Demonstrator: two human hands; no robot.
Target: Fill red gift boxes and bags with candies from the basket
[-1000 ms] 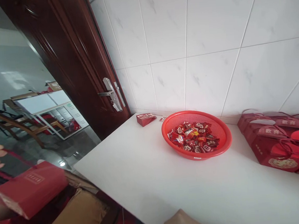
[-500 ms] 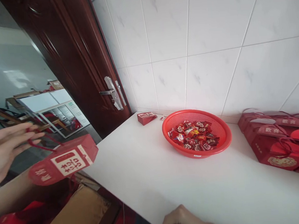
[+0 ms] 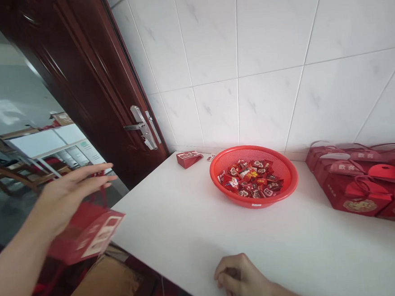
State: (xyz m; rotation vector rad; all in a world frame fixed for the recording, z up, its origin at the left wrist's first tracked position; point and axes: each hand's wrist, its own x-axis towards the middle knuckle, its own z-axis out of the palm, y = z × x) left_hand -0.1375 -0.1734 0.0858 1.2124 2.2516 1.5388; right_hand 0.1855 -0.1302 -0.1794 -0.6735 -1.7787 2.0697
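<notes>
Left of the basket [image 3: 291, 177], my left hand [image 3: 67, 189] pinches the cord [image 3: 104, 198] of a likely light, bendy box [image 3: 88, 228], right hand [image 3: 239, 275] half-curled.

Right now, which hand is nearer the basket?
Your right hand, on the near side of the basket; your left hand is farther off, to its left, holding a red box.

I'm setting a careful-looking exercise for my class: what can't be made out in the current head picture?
Head view: red box, lettering blurred, part behind the left hand.
Head view: carton, cut off by the bottom edge.
Head view: right hand, palm hidden by its curled fingers.
Head view: handled boxes, cut off by the right edge.
Head view: wrapped sweets, fine print too small.
</notes>
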